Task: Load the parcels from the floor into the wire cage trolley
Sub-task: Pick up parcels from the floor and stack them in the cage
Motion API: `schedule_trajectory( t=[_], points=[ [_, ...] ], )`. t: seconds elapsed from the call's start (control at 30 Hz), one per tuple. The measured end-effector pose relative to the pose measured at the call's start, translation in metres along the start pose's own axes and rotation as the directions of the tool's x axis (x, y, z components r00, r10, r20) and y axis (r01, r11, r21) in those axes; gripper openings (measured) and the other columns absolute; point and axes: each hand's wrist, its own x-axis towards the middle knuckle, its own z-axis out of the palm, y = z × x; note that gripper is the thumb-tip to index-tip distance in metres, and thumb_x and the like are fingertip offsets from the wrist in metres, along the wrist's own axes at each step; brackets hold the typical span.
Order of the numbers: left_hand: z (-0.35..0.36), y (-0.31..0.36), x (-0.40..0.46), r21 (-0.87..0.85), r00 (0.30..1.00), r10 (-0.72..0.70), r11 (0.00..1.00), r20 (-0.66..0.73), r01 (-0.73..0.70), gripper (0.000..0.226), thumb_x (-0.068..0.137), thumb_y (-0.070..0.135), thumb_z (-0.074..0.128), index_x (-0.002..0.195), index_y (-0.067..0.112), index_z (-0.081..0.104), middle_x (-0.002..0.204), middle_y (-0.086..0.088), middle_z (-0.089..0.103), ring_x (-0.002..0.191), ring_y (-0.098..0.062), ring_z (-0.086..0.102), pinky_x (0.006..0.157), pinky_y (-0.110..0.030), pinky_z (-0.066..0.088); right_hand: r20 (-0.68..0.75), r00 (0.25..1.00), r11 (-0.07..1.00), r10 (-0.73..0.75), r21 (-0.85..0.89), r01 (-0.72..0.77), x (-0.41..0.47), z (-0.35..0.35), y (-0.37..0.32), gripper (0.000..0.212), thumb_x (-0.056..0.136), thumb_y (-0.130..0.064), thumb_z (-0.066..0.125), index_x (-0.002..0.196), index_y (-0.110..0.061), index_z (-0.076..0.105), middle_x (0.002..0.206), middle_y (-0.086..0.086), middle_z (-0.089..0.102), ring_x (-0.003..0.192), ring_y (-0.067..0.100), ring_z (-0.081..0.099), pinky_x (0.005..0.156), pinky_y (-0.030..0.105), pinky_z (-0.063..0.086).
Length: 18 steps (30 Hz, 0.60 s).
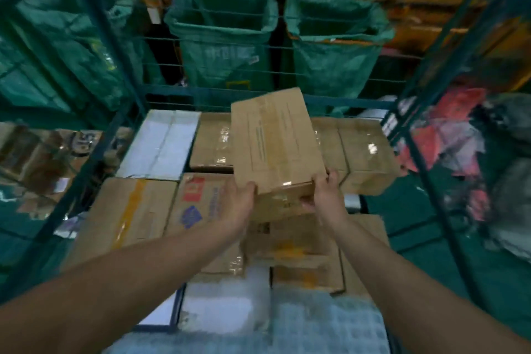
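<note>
Both hands, left hand (240, 200) and right hand (323, 194), grip the near end of a brown parcel (275, 139), one at each corner, its long axis running away toward the far side, held above boxes already in the wire cage trolley (115, 129).

Parcel sorting depot / warehouse, by the look of it. A teal wire cage trolley (120, 129) fills the view, packed w/ taped cardboard boxes (365, 152), a white carton (161, 144) far left, and a bubble-wrap packet (330, 322) at the near edge. Beyond the far side, two green open-top sacks (224, 57) hang on frames, sorting-bin style. More loose bagged parcels (448, 135) heaped on the green floor to the right, another box stack (37, 158) left.
</note>
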Motion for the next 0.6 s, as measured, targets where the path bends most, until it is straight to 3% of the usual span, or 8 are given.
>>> schedule_trajectory(
  t=[0.07,0.17,0.3,0.43,0.53,0.6],
  points=[
    [0.041,-0.008,-0.027,0.031,0.997,-0.027,0.999,0.071,0.025,0.065,0.075,0.056,0.054,0.138,0.04,0.044,0.132,0.001,0.058,0.122,-0.03,0.055,0.105,-0.053,0.048,-0.04,0.999,0.999,0.01,0.045,-0.008,-0.01,-0.054,0.011,0.026,0.105,-0.023,0.041,0.128,-0.035,0.039,0.119,0.004,0.058,0.108,0.028,0.061,0.088,0.052,0.06],
    [0.104,-0.009,-0.078,0.064,0.985,-0.032,0.998,0.17,0.021,0.065,0.086,0.045,0.058,0.146,0.026,0.039,0.135,-0.001,0.056,0.121,-0.026,0.055,0.109,-0.045,0.046,-0.111,0.994,0.999,0.022,0.038,-0.017,-0.03,-0.138,0.029,0.035,0.106,-0.026,0.041,0.14,-0.025,0.04,0.124,0.004,0.057,0.109,0.028,0.063,0.087,0.052,0.061],
    [0.167,-0.023,-0.11,0.092,0.957,-0.1,0.993,0.271,0.078,0.079,0.069,0.063,0.053,0.139,0.028,0.042,0.131,-0.004,0.054,0.113,-0.025,0.057,0.099,-0.05,0.053,-0.161,0.986,0.997,0.037,-0.064,-0.047,-0.041,-0.214,0.045,0.033,0.103,-0.031,0.04,0.136,-0.026,0.041,0.113,0.005,0.06,0.1,0.031,0.065,0.086,0.056,0.059],
    [0.218,-0.044,-0.125,0.145,0.916,-0.189,0.979,0.353,0.146,0.056,0.077,0.057,0.057,0.127,0.037,0.042,0.12,0.0,0.06,0.105,-0.025,0.062,0.08,-0.044,0.061,-0.215,0.973,0.989,0.086,-0.103,-0.111,-0.038,-0.268,0.072,0.026,0.103,-0.028,0.038,0.129,-0.025,0.041,0.107,0.011,0.062,0.094,0.036,0.067,0.082,0.053,0.06],
    [0.241,-0.066,-0.127,0.134,0.885,-0.242,0.97,0.397,0.204,0.052,0.073,0.048,0.059,0.12,0.028,0.047,0.118,-0.005,0.063,0.106,-0.027,0.064,0.094,-0.051,0.057,-0.216,0.968,0.986,0.126,-0.078,-0.146,-0.028,-0.287,0.102,0.022,0.106,-0.025,0.035,0.128,-0.026,0.039,0.103,0.006,0.059,0.087,0.029,0.064,0.075,0.042,0.059],
    [0.253,-0.083,-0.123,0.148,0.892,-0.26,0.964,0.37,0.22,0.039,0.076,0.04,0.061,0.11,0.024,0.05,0.118,-0.011,0.063,0.106,-0.03,0.065,0.097,-0.053,0.056,-0.211,0.962,0.983,0.171,-0.035,-0.182,-0.013,-0.293,0.126,0.026,0.106,-0.02,0.034,0.131,-0.025,0.039,0.105,0.004,0.058,0.091,0.027,0.062,0.083,0.047,0.061]
  ],
)
